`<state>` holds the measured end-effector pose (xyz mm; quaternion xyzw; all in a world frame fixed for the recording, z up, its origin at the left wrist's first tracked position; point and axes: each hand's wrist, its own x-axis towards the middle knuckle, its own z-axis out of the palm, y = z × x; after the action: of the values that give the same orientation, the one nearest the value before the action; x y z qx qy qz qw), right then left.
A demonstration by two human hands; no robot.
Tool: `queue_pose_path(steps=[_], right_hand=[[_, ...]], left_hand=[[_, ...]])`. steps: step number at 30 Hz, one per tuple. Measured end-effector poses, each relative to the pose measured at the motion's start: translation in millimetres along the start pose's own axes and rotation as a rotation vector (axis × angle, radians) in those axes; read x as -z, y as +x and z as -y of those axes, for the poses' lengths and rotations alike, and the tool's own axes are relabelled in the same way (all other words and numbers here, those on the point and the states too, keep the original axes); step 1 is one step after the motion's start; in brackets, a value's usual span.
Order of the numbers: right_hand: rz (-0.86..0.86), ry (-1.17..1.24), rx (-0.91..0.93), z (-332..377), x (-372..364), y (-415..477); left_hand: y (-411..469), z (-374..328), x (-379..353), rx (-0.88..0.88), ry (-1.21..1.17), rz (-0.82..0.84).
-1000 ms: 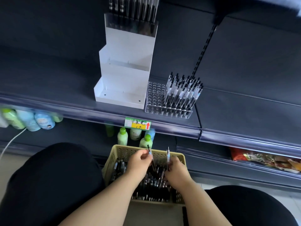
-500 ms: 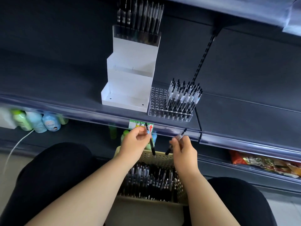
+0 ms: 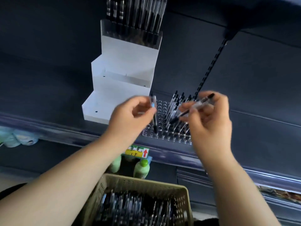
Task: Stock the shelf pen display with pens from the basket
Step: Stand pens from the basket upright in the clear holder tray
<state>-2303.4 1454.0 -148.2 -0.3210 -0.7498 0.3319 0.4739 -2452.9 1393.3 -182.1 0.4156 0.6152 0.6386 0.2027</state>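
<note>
Pen [image 3: 154, 123] in left hand [image 3: 130, 118] — second pen [image 3: 202, 101] in right hand [image 3: 210, 123].

- Left hand [image 3: 130, 115]: centre of frame, pinches an upright pen [image 3: 153, 103], tip down over the clear pegboard holder [image 3: 162, 128].
- Right hand [image 3: 210, 123]: right of centre, pinches a slanted pen [image 3: 200, 101], dark cap towards the upper right.
- Clear pegboard holder: on the dark shelf [image 3: 252, 128], with standing pens [image 3: 175, 105] in its right part.
- White tiered stand [image 3: 122, 82]: just left of the holder, dark pens [image 3: 138, 15] in its top tier.
- Basket [image 3: 143, 182]: bottom centre, full of blurred loose pens [image 3: 135, 207].
- Price label [image 3: 137, 151], green bottles [image 3: 141, 168]: below the shelf edge.
</note>
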Motion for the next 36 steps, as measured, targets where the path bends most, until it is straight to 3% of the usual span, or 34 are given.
queue_pose_path(steps=[7, 14, 36], right_hand=[[0.033, -0.171, 0.108, -0.1, -8.4, 61.1], [0.007, -0.271, 0.028, -29.5, -7.6, 74.7], [0.119, -0.467, 0.128, -46.6, -37.7, 90.6]], left_hand=[[60.4, -16.5, -4.1, -0.134, 0.032, -0.076], [61.2, 2.2, 2.7, -0.071, -0.03, -0.145], [64.7, 25.8, 15.9, -0.002, -0.046, -0.122]])
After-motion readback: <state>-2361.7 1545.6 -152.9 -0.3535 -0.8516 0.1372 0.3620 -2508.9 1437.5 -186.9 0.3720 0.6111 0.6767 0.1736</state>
